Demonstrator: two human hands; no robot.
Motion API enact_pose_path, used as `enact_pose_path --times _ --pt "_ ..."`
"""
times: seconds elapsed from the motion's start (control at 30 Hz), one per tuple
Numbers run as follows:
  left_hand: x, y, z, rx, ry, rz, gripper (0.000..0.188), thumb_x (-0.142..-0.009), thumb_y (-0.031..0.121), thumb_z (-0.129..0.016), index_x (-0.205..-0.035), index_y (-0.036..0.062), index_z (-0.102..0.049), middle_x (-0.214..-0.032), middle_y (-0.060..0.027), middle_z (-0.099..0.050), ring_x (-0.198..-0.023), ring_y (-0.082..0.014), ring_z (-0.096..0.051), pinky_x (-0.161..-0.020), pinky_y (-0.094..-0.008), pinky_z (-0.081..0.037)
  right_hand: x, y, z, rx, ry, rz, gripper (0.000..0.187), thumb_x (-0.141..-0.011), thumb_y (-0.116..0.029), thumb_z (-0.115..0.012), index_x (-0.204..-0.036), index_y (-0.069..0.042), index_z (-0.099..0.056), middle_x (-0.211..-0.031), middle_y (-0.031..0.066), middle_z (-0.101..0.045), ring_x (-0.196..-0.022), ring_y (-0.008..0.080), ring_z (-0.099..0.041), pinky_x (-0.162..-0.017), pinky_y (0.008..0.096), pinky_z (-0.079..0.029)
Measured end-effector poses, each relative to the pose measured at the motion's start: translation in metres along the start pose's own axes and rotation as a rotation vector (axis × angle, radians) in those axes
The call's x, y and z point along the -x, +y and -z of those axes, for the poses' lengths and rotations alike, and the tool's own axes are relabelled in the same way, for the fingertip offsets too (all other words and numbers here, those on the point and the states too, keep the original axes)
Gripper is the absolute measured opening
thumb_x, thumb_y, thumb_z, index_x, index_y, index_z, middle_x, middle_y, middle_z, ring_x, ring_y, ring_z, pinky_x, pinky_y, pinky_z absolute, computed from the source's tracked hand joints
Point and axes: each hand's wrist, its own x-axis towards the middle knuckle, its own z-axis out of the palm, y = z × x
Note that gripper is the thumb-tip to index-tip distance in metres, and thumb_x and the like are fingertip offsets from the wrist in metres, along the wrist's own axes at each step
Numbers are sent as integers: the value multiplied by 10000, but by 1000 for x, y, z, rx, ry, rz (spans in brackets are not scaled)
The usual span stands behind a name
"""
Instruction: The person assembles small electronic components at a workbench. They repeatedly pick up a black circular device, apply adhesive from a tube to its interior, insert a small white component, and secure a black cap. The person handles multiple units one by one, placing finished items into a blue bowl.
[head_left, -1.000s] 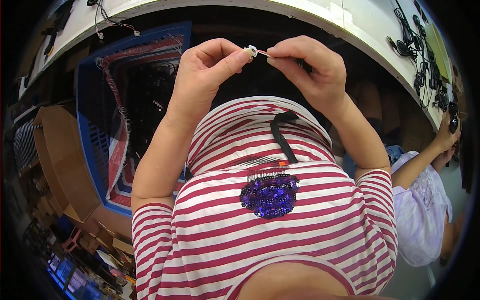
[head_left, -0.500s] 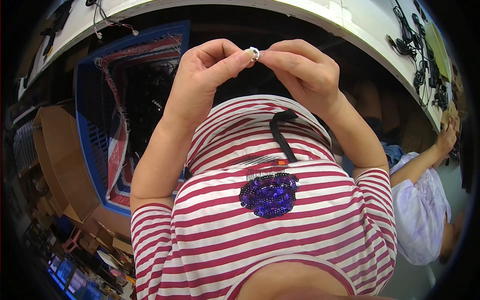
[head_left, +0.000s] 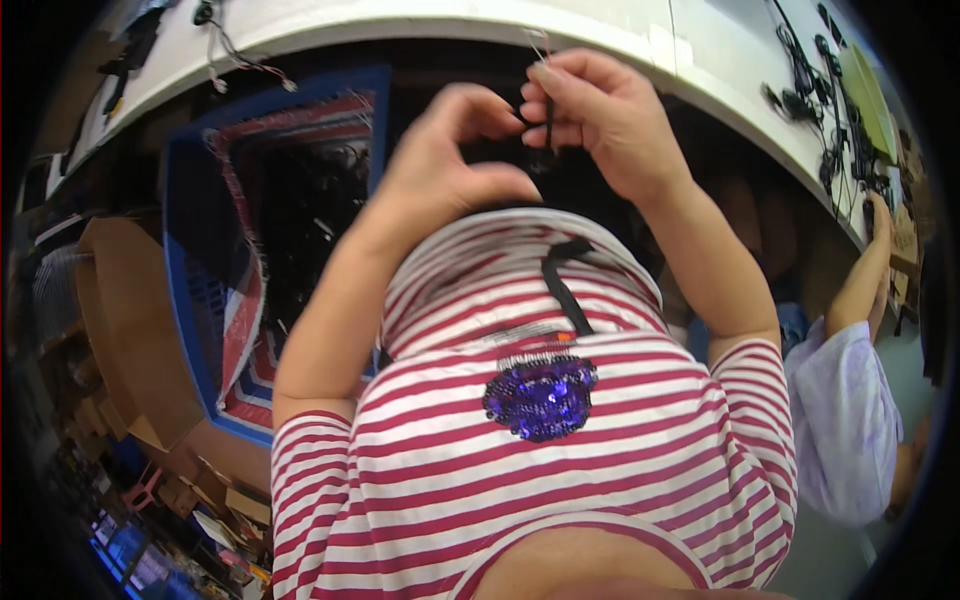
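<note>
My right hand (head_left: 610,115) is closed around a thin black cable (head_left: 549,128), pinching it near its upper end. Thin pale and reddish wires (head_left: 541,45) stick up past the fingertips, near the table's edge. Part of the cable hangs below the fingers against a dark background. My left hand (head_left: 450,160), slightly blurred, is to the left with thumb and fingers spread wide. Its fingertips are close to the cable; whether they touch it I cannot tell.
A white table (head_left: 420,25) curves along the far side, with black cables (head_left: 835,100) at its right. A blue basket (head_left: 190,260) with a striped liner holds dark items at left, beside a cardboard box (head_left: 125,330). Another person's arm (head_left: 865,265) reaches in at right.
My hands have parted from their shared pinch on a small white and metallic piece. My left hand has opened and dropped lower; my right now holds a cable with its wires upward.
</note>
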Motion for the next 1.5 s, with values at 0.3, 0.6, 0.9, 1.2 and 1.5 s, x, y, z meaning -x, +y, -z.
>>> enact_pose_path --times 0.3,0.6,0.9,1.2,1.5 --pt "-4 -12 -17 661 8 -74 467 -839 394 -576 -1127 57 -428 -916 -22 -492 -746 -79 -458 -680 -198 -392 9 -13 2 625 26 801 110 -792 -82 -622 -896 -47 -615 -851 87 -606 -803 179 -601 -729 307 -507" --pt "-4 29 22 579 83 -96 161 -721 122 -592 -771 71 -448 -699 -28 -422 -591 -78 -339 -545 -211 -282 -6 -50 14 1313 -178 1018 272 -721 -30 -577 -980 -98 -623 -961 67 -628 -790 195 -615 -724 342 -502" --pt "5 -23 12 469 140 21 174 -712 20 -626 -819 54 -493 -711 -7 -514 -640 -62 -480 -594 -181 -385 -117 -109 116 1460 611 421 334 -804 -265 -577 -1071 -64 -569 -1033 121 -596 -952 274 -571 -827 383 -437" --pt "14 -24 7 507 211 26 188 -718 -22 -646 -789 59 -492 -724 -18 -536 -638 -69 -491 -583 -191 -399 -197 -121 96 1497 723 -23 488 -726 -454 -623 -994 -46 -614 -1039 128 -613 -977 255 -580 -821 349 -447" --pt "-2 20 12 329 395 16 143 -742 28 -655 -868 24 -588 -755 8 -544 -668 -40 -476 -585 -172 -386 -121 -114 49 769 324 469 296 -770 -281 -656 -832 5 -614 -696 51 -607 -595 97 -525 -547 235 -428"
